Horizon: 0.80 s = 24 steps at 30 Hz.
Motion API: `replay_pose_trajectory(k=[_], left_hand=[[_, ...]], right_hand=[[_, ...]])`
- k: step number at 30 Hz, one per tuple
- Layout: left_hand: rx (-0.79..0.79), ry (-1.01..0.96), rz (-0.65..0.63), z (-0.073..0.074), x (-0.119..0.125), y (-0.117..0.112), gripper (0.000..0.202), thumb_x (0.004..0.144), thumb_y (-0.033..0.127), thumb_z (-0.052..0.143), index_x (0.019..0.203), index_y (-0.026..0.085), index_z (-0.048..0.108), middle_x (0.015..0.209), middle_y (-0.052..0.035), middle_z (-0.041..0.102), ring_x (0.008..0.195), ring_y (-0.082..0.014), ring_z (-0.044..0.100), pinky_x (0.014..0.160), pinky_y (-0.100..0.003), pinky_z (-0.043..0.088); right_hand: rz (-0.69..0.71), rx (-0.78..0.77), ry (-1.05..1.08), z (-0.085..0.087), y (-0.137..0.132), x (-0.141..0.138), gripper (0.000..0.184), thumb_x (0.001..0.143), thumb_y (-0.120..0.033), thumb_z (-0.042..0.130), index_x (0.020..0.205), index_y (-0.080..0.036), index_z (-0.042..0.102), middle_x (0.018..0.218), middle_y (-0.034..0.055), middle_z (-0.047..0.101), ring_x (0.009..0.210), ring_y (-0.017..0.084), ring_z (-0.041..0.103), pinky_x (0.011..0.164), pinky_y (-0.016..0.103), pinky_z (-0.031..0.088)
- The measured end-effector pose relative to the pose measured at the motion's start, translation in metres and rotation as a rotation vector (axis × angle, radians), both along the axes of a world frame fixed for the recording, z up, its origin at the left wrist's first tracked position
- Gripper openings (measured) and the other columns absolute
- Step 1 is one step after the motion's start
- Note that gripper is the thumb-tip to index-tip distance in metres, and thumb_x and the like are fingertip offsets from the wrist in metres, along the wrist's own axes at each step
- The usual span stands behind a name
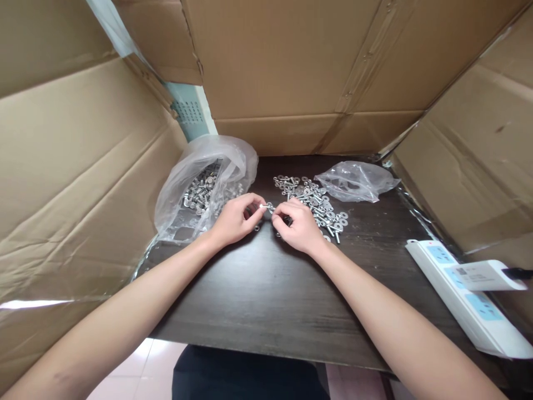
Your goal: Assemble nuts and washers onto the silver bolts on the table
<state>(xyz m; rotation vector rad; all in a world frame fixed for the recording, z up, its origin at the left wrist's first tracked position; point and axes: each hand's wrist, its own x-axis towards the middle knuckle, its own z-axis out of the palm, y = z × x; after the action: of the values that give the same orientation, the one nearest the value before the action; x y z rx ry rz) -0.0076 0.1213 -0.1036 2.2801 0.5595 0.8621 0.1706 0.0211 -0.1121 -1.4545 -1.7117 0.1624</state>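
Over the middle of the dark table, my left hand (241,218) pinches a small metal bolt (266,206) between thumb and fingertips. The bolt lies sideways and points toward my right hand (297,223), with a small washer or nut near its tip. My right hand's thumb and fingers are closed at that end; they seem to grip the washer, partly hidden by the fingertips. Just behind and right of my right hand spreads a loose pile of bolts, nuts and washers (318,203). A single nut (256,228) rests below my left fingertips.
A clear plastic bag (170,203) with many metal fasteners inside stands at the left. Another crumpled plastic bag (358,180) lies at the back right. A white power strip (462,300) with a plugged-in adapter lies at the right edge. Cardboard walls (291,61) surround the table (250,294).
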Motion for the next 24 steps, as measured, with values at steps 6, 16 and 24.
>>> replay_pose_trajectory(k=[6,16,24], left_hand=[[0.003,-0.004,-0.012,0.0006,0.0001,-0.0003,0.016,0.100,0.032,0.060,0.101,0.017,0.067,0.087,-0.0036,0.072,0.075,-0.0145,0.067,0.064,-0.023,0.052],[0.014,-0.006,-0.010,-0.0010,0.0003,0.0005,0.016,0.100,0.031,0.061,0.101,0.017,0.068,0.087,-0.0029,0.072,0.075,-0.0140,0.067,0.064,-0.022,0.052],[0.007,-0.001,-0.032,-0.0007,0.0000,-0.0002,0.017,0.100,0.032,0.061,0.101,0.017,0.068,0.089,-0.0031,0.072,0.076,-0.0140,0.068,0.064,-0.022,0.052]], right_hand=[[-0.074,0.061,0.056,-0.0006,0.0006,0.0000,0.012,0.086,-0.014,0.054,0.085,-0.022,0.063,0.078,0.0026,0.066,0.080,0.022,0.060,0.076,0.037,0.047],[-0.028,0.092,0.003,-0.0037,0.0019,0.0010,0.014,0.087,-0.013,0.055,0.078,-0.022,0.061,0.075,0.0028,0.066,0.078,0.022,0.057,0.073,0.036,0.045],[-0.062,0.081,0.056,-0.0022,0.0015,0.0001,0.012,0.087,-0.013,0.055,0.088,-0.021,0.064,0.080,0.0028,0.066,0.080,0.021,0.060,0.075,0.036,0.046]])
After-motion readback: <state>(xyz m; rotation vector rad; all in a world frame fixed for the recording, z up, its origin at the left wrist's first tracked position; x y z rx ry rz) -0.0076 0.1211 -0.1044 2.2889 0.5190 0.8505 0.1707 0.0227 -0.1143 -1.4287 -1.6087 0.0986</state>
